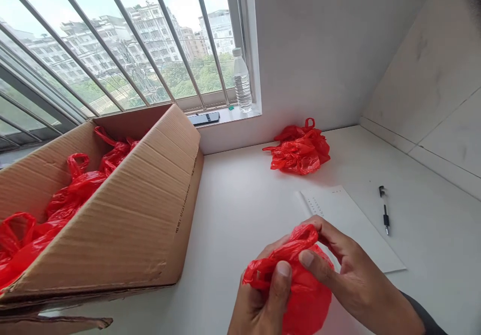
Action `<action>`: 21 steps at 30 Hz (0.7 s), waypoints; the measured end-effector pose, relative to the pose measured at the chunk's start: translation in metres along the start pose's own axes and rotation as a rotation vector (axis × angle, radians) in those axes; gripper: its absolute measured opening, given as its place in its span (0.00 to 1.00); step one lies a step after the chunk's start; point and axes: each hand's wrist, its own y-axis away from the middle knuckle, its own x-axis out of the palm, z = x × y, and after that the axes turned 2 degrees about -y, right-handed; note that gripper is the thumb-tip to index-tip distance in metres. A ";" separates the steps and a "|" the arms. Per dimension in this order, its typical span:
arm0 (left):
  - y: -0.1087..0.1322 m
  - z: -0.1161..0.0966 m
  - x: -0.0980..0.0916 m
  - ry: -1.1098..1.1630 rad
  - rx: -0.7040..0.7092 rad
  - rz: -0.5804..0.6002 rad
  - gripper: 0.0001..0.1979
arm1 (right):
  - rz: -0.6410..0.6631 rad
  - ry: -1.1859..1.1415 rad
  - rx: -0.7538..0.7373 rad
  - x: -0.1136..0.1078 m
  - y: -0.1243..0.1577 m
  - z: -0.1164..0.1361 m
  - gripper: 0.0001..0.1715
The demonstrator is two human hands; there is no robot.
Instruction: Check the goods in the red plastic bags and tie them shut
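Close in front of me, a red plastic bag (306,300) is held between both hands above the white table. My left hand (263,300) grips the bag's gathered top from the left, thumb pressed on the plastic. From the right, my right hand (345,265) pinches the same bag near a loop handle, with its thumb across the front. The lower part of the bag hangs down, rounded; whatever is inside cannot be made out. Behind my right hand lies a sheet of paper (361,234) with writing, partly covered by the hands.
An open cardboard box (131,214) on the left holds several red bags (86,184). More crumpled red bags (300,149) lie against the wall. A pen (385,212) rests right of the paper. On the windowsill are a water bottle (242,84) and a phone (205,119).
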 end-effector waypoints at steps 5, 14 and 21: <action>-0.005 -0.006 -0.005 -0.063 0.065 0.134 0.16 | -0.058 0.021 -0.062 -0.002 0.003 -0.006 0.10; -0.017 -0.004 -0.010 0.259 -0.043 0.234 0.16 | 0.016 0.085 -0.283 -0.006 0.011 -0.014 0.08; -0.019 -0.006 -0.024 0.028 0.074 0.409 0.10 | 0.205 0.135 -0.076 -0.007 0.005 -0.023 0.42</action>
